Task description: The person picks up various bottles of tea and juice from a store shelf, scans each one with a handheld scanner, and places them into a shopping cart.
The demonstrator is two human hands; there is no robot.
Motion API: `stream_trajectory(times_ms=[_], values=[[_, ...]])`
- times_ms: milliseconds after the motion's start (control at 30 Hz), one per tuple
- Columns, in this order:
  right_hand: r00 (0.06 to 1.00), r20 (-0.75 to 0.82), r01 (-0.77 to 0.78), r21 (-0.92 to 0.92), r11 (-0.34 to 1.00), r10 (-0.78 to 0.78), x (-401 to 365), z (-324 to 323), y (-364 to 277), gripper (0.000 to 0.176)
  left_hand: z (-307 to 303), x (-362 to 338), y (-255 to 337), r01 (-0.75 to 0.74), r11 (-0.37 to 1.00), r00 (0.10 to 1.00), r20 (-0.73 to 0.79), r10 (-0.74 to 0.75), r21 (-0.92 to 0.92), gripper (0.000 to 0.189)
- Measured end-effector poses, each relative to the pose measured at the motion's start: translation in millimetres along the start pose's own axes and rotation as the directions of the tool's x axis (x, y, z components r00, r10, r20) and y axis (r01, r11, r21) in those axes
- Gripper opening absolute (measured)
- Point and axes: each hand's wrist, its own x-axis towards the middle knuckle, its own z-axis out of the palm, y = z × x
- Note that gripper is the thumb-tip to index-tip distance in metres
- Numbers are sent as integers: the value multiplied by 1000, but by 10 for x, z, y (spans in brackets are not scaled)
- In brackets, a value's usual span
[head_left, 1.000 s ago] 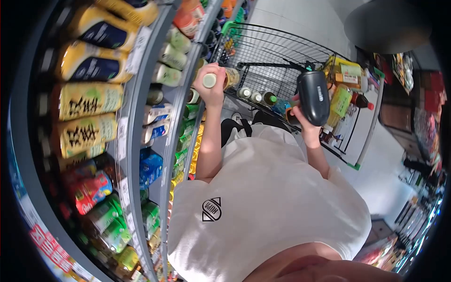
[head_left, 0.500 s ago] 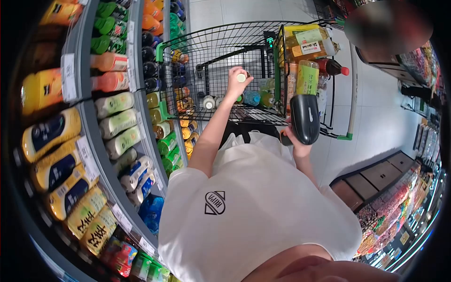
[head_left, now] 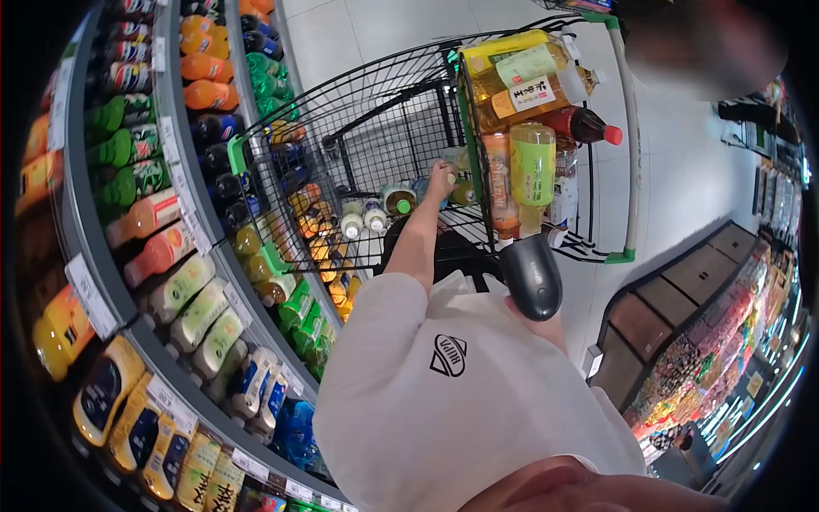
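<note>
My left hand point(head_left: 440, 181) is down inside the metal shopping cart point(head_left: 367, 78), its fingers closed around a bottle whose pale cap point(head_left: 450, 178) shows at the fingertips. The bottle's body is mostly hidden. Beside that hand, bottles lie in the cart: one with a green cap point(head_left: 403, 205) and two with white caps point(head_left: 363, 224). My right hand point(head_left: 543, 322), partly covered, grips a black handheld scanner point(head_left: 533, 277) with a rounded head. This scanner is in front of my shirt, just below the cart's front basket section.
The raised basket section holds a large yellow-labelled bottle point(head_left: 520, 77), a dark bottle with a red cap point(head_left: 589, 126) and a green-labelled bottle point(head_left: 532, 166). Drink shelves point(head_left: 183, 162) run along the left. Brown cabinets point(head_left: 665, 311) stand at the right. A blurred person is at upper right.
My left hand has gone lower into the cart with the bottle. The scanner has moved down and slightly left. Cart and shelves have shifted in view as my head turned.
</note>
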Motion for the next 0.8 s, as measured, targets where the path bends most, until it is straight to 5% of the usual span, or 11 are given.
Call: stream_trajectory(times_ms=[67,167,267,400,467,800], values=[[991,83,-115,94,989,108,57,-36,-82,39,-84,21,138,82,984,990,100,-99,156,34],[994,104,-34,50,998,28,115,-64,-47,40,-83,125,30,158,959,951,227,-212,235,34],[991,80,-109,-14,994,110,153,-54,37,42,-129,115,235,291,909,882,285,-376,298,36],[983,70,-169,3,986,169,246,-38,-51,44,-19,48,68,219,958,943,212,-257,188,37],[988,69,-144,33,989,142,278,-16,-58,45,129,40,-178,89,992,995,27,-92,93,34],[973,230,7,10,1000,-9,408,209,-227,48,-1096,-859,807,140,932,946,-233,-226,-333,21]])
